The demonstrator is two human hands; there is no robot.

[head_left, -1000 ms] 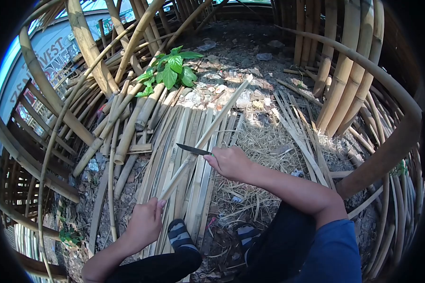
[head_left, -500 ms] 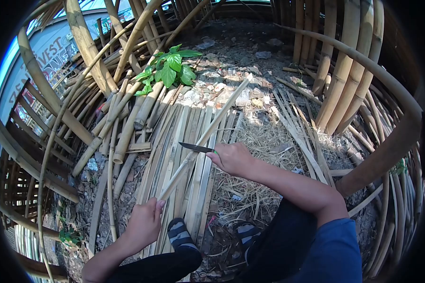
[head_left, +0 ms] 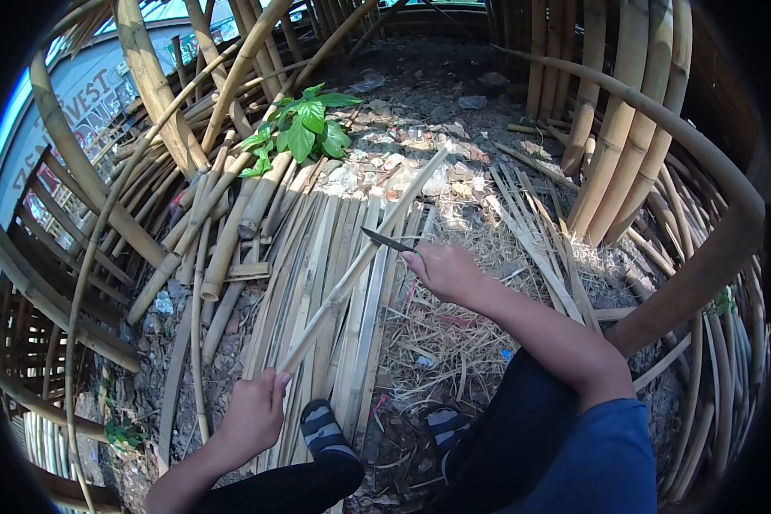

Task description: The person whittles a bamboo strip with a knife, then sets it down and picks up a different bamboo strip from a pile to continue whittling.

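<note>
My left hand [head_left: 255, 409] is closed around the near end of a long, pale bamboo strip [head_left: 351, 275], which slants up and away to the right. In my right hand [head_left: 447, 272] is a knife [head_left: 388, 241], its dark blade pointing left and lying across the upper part of the strip. The fingers of that hand wrap the handle and hide most of it. Below the strip, many split bamboo slats [head_left: 313, 283] lie side by side on the ground, running away from my feet.
Thin shavings [head_left: 454, 334] litter the ground right of the slats. Bamboo poles [head_left: 621, 137] stand upright at the right, and a thick curved pole [head_left: 685, 283] crosses there. More poles [head_left: 223, 248] are piled at the left, beside a leafy green plant [head_left: 304, 128]. My sandalled feet [head_left: 325, 428] are close below.
My right hand has moved the knife up and away along the strip, and the blade tilts more downward to the right. My left hand keeps its hold, shifted slightly.
</note>
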